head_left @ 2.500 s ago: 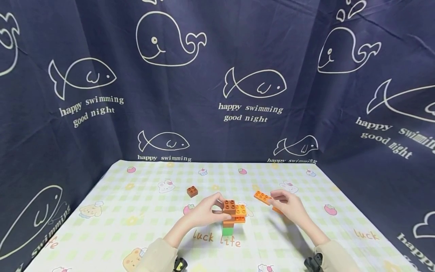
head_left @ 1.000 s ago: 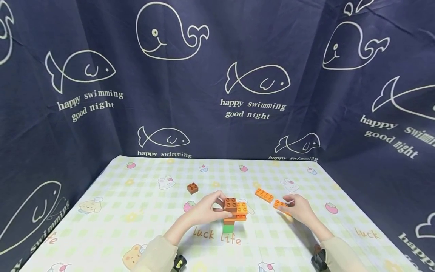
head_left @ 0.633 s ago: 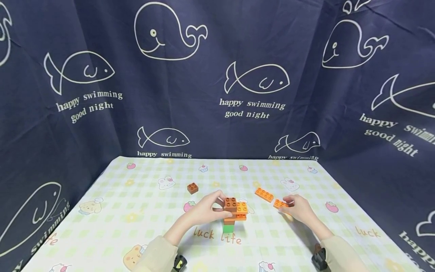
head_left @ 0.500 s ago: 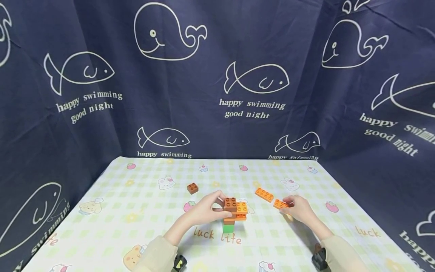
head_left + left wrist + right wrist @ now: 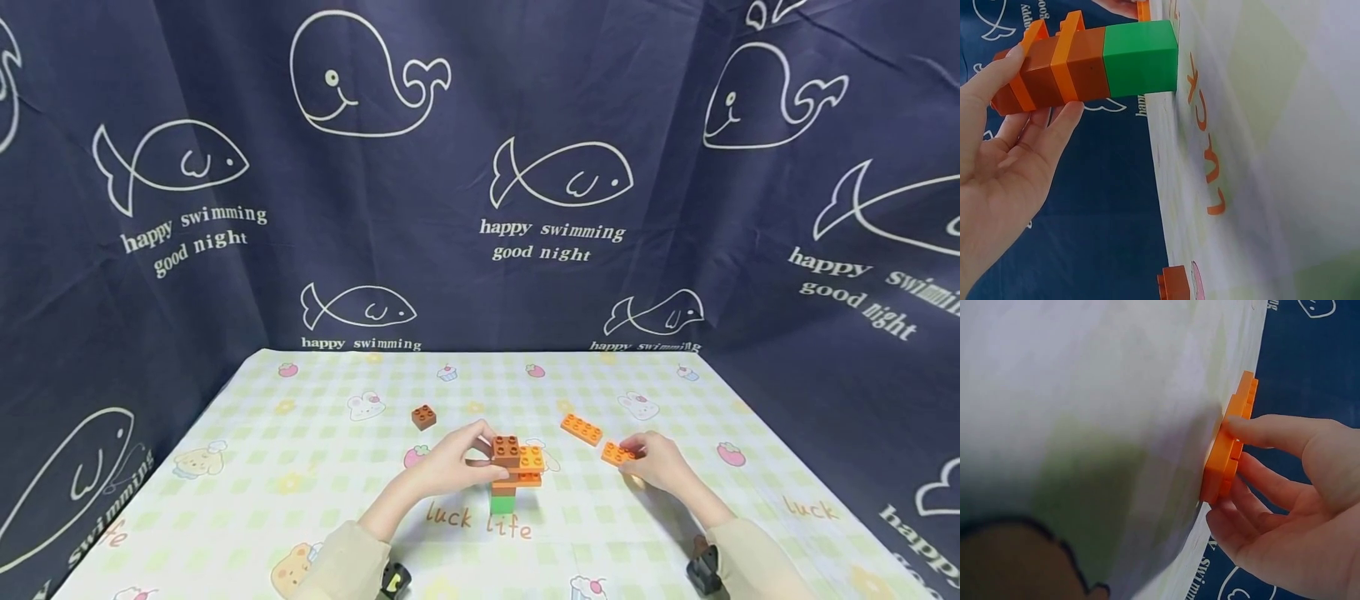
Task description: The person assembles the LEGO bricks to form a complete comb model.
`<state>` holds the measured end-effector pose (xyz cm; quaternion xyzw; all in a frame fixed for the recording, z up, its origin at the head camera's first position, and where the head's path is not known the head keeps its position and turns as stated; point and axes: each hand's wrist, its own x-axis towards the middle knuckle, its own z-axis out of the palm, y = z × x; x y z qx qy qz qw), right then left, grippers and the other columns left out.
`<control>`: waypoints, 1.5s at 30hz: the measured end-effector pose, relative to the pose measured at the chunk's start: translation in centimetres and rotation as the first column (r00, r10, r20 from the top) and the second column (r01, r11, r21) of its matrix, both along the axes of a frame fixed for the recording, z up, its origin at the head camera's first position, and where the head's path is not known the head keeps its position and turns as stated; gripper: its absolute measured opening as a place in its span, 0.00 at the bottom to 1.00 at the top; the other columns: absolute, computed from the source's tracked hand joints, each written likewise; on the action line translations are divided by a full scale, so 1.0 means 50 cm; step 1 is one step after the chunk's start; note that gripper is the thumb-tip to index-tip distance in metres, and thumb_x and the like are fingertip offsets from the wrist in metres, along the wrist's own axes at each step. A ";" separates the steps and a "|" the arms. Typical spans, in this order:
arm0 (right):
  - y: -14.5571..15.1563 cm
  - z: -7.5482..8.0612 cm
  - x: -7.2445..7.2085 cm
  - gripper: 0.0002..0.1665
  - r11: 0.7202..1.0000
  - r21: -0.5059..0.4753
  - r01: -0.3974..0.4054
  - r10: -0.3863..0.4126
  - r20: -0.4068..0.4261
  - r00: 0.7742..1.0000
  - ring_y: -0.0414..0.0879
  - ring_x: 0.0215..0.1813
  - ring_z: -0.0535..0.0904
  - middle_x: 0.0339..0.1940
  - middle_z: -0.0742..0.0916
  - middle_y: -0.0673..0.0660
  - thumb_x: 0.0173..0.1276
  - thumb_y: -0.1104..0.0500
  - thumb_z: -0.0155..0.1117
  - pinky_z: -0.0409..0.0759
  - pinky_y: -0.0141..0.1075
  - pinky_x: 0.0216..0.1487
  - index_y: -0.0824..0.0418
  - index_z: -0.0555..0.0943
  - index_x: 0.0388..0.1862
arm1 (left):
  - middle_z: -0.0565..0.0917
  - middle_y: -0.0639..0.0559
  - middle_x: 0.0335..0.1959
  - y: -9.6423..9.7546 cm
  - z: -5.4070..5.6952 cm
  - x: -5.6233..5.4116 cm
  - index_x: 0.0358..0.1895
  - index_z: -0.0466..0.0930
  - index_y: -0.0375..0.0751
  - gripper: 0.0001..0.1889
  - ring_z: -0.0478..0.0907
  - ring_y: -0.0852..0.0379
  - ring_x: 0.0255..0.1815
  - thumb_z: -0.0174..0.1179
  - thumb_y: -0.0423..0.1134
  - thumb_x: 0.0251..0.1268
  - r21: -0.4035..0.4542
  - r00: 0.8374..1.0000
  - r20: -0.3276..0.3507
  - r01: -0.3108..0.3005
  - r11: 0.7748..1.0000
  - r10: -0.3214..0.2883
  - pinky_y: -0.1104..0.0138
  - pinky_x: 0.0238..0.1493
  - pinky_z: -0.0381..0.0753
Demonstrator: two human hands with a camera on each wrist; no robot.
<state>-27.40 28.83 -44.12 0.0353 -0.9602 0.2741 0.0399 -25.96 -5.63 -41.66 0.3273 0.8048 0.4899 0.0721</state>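
Note:
My left hand [image 5: 457, 461] grips the upper part of a building-block tower [image 5: 506, 454] between thumb and fingers. In the left wrist view the tower has a green block [image 5: 1141, 59] at its base, with brown blocks and thin orange plates stacked alternately above. The orange plates jut out to the right side. To the right, my right hand [image 5: 656, 460] pinches a flat orange studded brick [image 5: 617, 452] at the table surface. In the right wrist view the thumb lies on one side of that orange brick [image 5: 1225, 456] and the fingers on the other.
Another flat orange brick [image 5: 581, 428] lies just beyond the right hand's one. A brown four-stud block [image 5: 423, 417] rests behind the left hand. The table is covered with a checked, printed cloth [image 5: 300, 500]; a dark blue curtain [image 5: 450, 208] stands around its back and sides.
The right hand has shifted from the farther orange brick to the nearer one, a little right and toward me. The farther brick now lies free. The left hand keeps its hold on the tower.

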 end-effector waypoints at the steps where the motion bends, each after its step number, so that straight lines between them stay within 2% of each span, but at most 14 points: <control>1: 0.000 0.000 0.000 0.23 1.000 0.000 0.003 -0.003 0.007 1.000 0.53 0.40 0.78 0.39 0.83 0.63 0.49 0.62 0.72 0.78 0.47 0.43 0.72 0.80 0.44 | 0.78 0.51 0.46 0.000 -0.001 -0.001 0.41 0.69 0.43 0.15 0.77 0.55 0.50 0.65 0.42 0.58 0.002 1.000 -0.001 0.001 1.000 -0.001 0.76 0.48 0.80; 6: -0.001 -0.002 0.000 0.28 1.000 0.006 0.003 -0.003 0.024 1.000 0.53 0.41 0.79 0.39 0.84 0.63 0.49 0.58 0.75 0.78 0.48 0.45 0.72 0.79 0.45 | 0.78 0.52 0.46 -0.001 -0.006 -0.005 0.41 0.69 0.46 0.15 0.78 0.58 0.49 0.66 0.43 0.58 0.003 1.000 0.011 0.002 1.000 -0.002 0.76 0.48 0.80; 15: -0.001 -0.009 -0.003 0.23 0.999 0.031 0.022 -0.023 0.035 0.999 0.50 0.39 0.78 0.37 0.84 0.60 0.49 0.58 0.74 0.78 0.47 0.43 0.69 0.79 0.41 | 0.78 0.54 0.46 -0.001 -0.006 -0.003 0.41 0.69 0.47 0.15 0.77 0.57 0.51 0.65 0.43 0.58 -0.003 1.000 0.025 -0.011 1.000 0.011 0.76 0.48 0.79; 24: 0.001 -0.010 -0.007 0.23 0.999 0.028 0.026 -0.027 0.035 0.999 0.50 0.39 0.78 0.37 0.84 0.59 0.50 0.57 0.74 0.78 0.48 0.43 0.70 0.80 0.42 | 0.78 0.54 0.46 -0.002 -0.002 0.001 0.41 0.69 0.47 0.15 0.77 0.57 0.51 0.66 0.44 0.58 -0.002 0.999 0.032 -0.013 1.000 0.013 0.77 0.48 0.79; 33: -0.007 0.007 -0.006 0.26 1.000 0.003 -0.019 0.019 -0.066 0.998 0.54 0.41 0.78 0.38 0.83 0.64 0.50 0.57 0.73 0.77 0.52 0.47 0.73 0.80 0.44 | 0.78 0.54 0.47 -0.002 -0.004 -0.001 0.41 0.69 0.47 0.15 0.77 0.56 0.52 0.65 0.45 0.58 0.002 1.000 0.029 -0.009 1.000 0.009 0.76 0.49 0.79; 40: -0.020 0.022 0.000 0.25 0.999 -0.011 -0.040 0.038 -0.144 0.989 0.52 0.40 0.78 0.37 0.83 0.62 0.50 0.56 0.73 0.78 0.50 0.45 0.71 0.81 0.43 | 0.78 0.55 0.46 -0.001 -0.004 -0.001 0.41 0.69 0.47 0.15 0.77 0.57 0.51 0.65 0.45 0.58 -0.002 1.000 0.021 -0.013 1.000 0.013 0.77 0.49 0.79; 45: -0.029 0.034 0.008 0.23 0.999 -0.021 -0.046 0.041 -0.190 0.981 0.57 0.43 0.78 0.40 0.82 0.65 0.53 0.56 0.72 0.77 0.54 0.48 0.70 0.81 0.44 | 0.78 0.55 0.46 -0.001 -0.003 0.000 0.41 0.70 0.47 0.15 0.77 0.58 0.50 0.65 0.44 0.58 0.006 1.000 0.026 -0.010 1.000 0.010 0.76 0.49 0.79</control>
